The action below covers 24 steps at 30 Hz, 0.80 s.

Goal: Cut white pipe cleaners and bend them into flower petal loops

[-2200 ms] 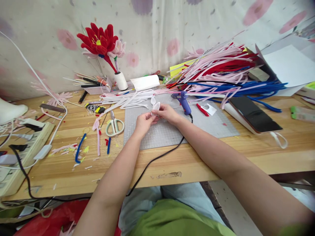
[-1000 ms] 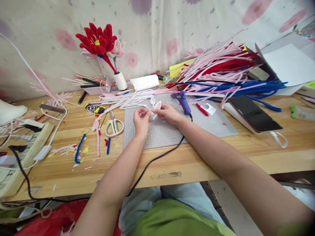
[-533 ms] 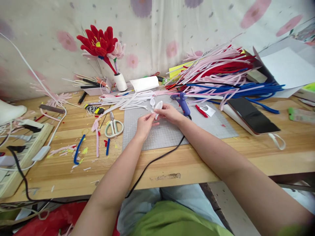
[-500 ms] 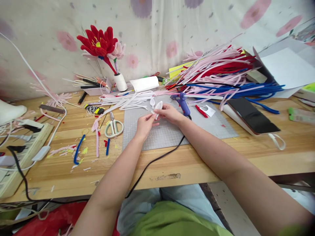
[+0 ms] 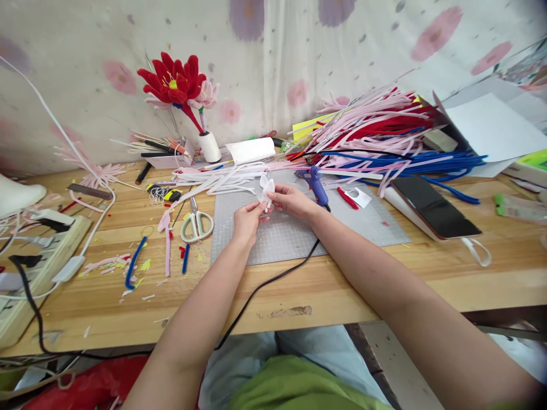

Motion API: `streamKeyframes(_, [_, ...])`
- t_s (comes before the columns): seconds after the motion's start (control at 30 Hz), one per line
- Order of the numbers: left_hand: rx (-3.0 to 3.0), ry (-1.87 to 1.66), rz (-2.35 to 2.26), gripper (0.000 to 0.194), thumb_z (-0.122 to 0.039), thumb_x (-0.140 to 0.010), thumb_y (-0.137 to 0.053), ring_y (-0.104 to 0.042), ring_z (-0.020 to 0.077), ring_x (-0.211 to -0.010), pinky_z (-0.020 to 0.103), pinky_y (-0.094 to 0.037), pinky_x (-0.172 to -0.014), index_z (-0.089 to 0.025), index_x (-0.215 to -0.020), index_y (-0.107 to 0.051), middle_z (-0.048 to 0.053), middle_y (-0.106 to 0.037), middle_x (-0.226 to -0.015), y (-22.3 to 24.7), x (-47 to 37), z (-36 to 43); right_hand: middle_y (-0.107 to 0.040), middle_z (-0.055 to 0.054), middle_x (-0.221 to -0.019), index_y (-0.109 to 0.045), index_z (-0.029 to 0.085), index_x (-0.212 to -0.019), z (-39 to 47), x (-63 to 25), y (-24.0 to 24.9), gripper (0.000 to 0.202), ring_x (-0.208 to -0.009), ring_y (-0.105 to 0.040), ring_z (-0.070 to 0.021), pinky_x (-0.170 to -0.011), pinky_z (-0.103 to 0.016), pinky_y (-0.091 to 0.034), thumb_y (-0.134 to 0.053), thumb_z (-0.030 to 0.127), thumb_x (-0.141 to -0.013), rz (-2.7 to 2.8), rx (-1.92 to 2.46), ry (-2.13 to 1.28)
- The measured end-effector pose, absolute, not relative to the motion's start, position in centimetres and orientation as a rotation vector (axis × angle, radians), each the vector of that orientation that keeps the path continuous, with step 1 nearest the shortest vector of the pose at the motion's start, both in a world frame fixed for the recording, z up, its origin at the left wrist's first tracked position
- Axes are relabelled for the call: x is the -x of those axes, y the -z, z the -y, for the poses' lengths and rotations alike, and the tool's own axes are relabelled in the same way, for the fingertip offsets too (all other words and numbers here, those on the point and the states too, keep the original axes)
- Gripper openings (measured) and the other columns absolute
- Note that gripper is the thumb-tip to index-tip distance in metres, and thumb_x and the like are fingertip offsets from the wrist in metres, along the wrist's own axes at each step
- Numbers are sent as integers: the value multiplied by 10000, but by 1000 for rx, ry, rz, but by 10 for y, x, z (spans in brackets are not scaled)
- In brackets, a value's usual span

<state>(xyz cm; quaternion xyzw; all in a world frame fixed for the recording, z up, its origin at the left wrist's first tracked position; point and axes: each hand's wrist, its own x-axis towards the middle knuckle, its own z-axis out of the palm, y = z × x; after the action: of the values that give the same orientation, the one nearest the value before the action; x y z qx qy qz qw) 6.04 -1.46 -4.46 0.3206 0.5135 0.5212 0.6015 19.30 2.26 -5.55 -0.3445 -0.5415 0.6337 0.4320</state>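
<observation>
A small white pipe-cleaner petal (image 5: 267, 187) is pinched between both hands above the grey cutting mat (image 5: 290, 245). My left hand (image 5: 248, 221) grips its lower end with closed fingertips. From the other side, my right hand (image 5: 291, 200) holds it between thumb and fingers. Part of the petal is covered by the fingers. Just behind it lies a bundle of white pipe cleaners (image 5: 226, 179). A purple glue gun (image 5: 316, 185) rests on the mat to the right of my right hand.
Scissors (image 5: 197, 224) and blue pipe-cleaner pieces (image 5: 135, 262) lie left of the mat. Red pliers (image 5: 347, 197) and a phone (image 5: 436, 206) are on the right. Behind stand red and pink flowers (image 5: 173, 82) in a white holder. A black cable (image 5: 273, 279) crosses the front edge.
The white petal has turned between my fingers and now overlaps the small white loop that stood apart behind it. Both hands stay close together in nearly the same place.
</observation>
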Motion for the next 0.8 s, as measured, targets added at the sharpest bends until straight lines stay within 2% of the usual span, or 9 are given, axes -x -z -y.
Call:
streamKeyframes(0.23, [-796,-1204,-1146,182,-251,-622,-728,-624,113,-660,212,-489,-577,-114,-718,-658,45,-668,-702,46,-56,15,-574,10,-601,-552,147,-639,-22,-196,54,302,-497,-419,-62,-491,-225,-306,-692,413,-622,1487,936,-1384])
streamKeyframes(0.57, [-746,-1100,-1111,95,-175,-696,-681,-562,80,-600,274,-529,-668,-97,-668,-635,17,-584,-625,43,-56,16,-484,42,-564,-523,150,-644,-23,-192,53,291,-503,-377,-62,-487,-227,-282,-675,397,-615,1580,1003,-1266])
streamKeyframes(0.7, [-776,-1098,-1122,90,-161,-719,-654,-536,74,-592,251,-520,-619,-99,-657,-631,6,-557,-612,42,-58,18,-469,41,-572,-524,146,-638,-23,-195,52,281,-522,-365,-61,-481,-219,-263,-677,381,-628,1602,988,-1296])
streamKeyframes(0.8, [-817,-1100,-1143,108,-161,-742,-623,-507,66,-561,220,-490,-561,-105,-649,-632,-6,-535,-583,41,-59,19,-510,29,-641,-575,144,-728,-21,-199,53,256,-536,-375,-59,-473,-211,-262,-667,372,-657,1569,925,-1431])
